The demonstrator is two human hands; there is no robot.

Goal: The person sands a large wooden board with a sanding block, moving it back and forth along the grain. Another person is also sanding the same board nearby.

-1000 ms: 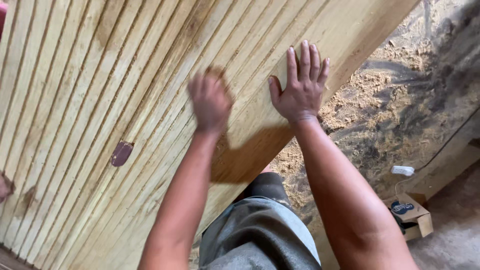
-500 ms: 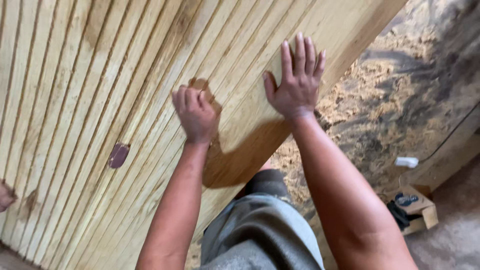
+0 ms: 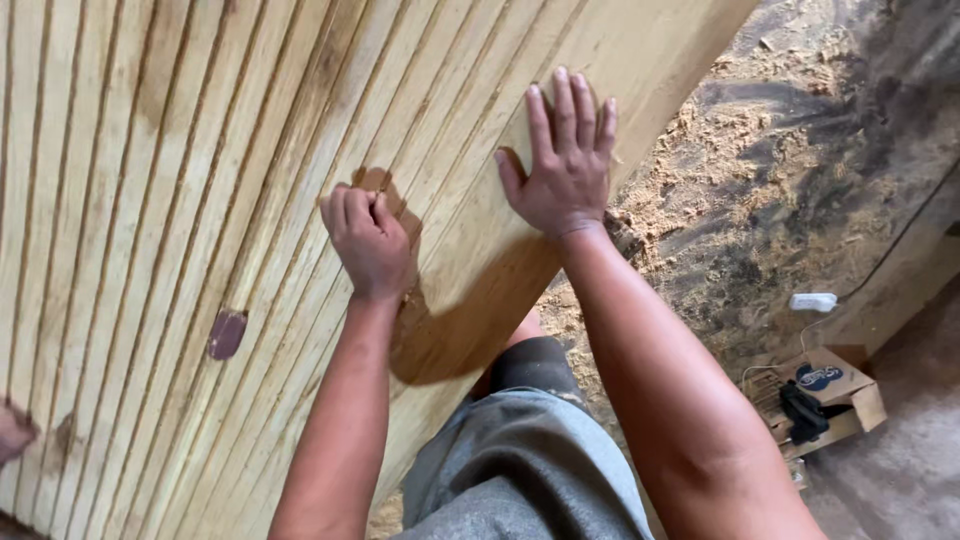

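A large pale wooden panel (image 3: pixel 180 200) with many parallel grooves fills the left and middle of the view, sloping away from me. My left hand (image 3: pixel 366 240) rests on it as a closed fist, knuckles up; whatever may be under the fingers is hidden. My right hand (image 3: pixel 562 165) lies flat on the smooth strip near the panel's right edge, fingers spread, holding nothing.
A small purplish-brown block (image 3: pixel 227 333) lies on the panel left of my left arm. Sawdust covers the ground (image 3: pixel 800 150) to the right. An open cardboard box (image 3: pixel 820 400) with dark items and a small white object (image 3: pixel 812 301) sit there. A pinkish shape (image 3: pixel 14 432) shows at the left edge.
My left fist has slid down and to the left along the grooves, toward me. My right hand has stayed flat near the panel's edge.
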